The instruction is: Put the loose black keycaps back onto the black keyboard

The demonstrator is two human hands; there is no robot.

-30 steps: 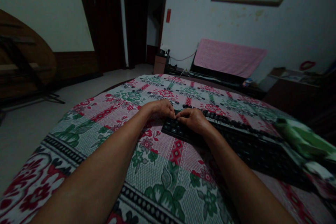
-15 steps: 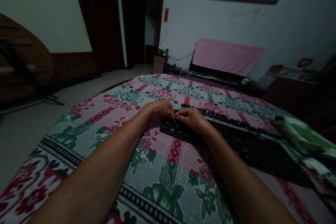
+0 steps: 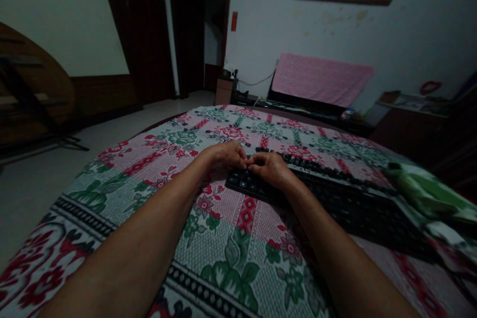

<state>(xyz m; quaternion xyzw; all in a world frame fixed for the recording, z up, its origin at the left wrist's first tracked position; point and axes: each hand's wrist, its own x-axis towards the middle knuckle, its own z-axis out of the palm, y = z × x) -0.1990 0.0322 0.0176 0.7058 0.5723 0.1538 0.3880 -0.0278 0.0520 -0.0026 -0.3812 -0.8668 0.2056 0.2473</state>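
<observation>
A black keyboard lies across the patterned tablecloth, stretching from the middle toward the right. Above its left end, my left hand has its fingers closed in a pinch. My right hand pinches right beside it, thumb and fingertips meeting those of the left over the keys. Whatever the fingertips hold is too small and dark to make out. Behind the keyboard runs a row of small black pieces that look like loose keycaps. The right hand and forearm cover part of the keyboard.
The floral tablecloth covers a large table. Right of the keyboard lies a green and white cloth or packet, with a white object in front of it. A pink towel drapes something by the far wall. A round wooden tabletop leans at left.
The view has shifted very slightly. Both hands stay at the same spot over the keyboard's left end, the fingers moving only a little.
</observation>
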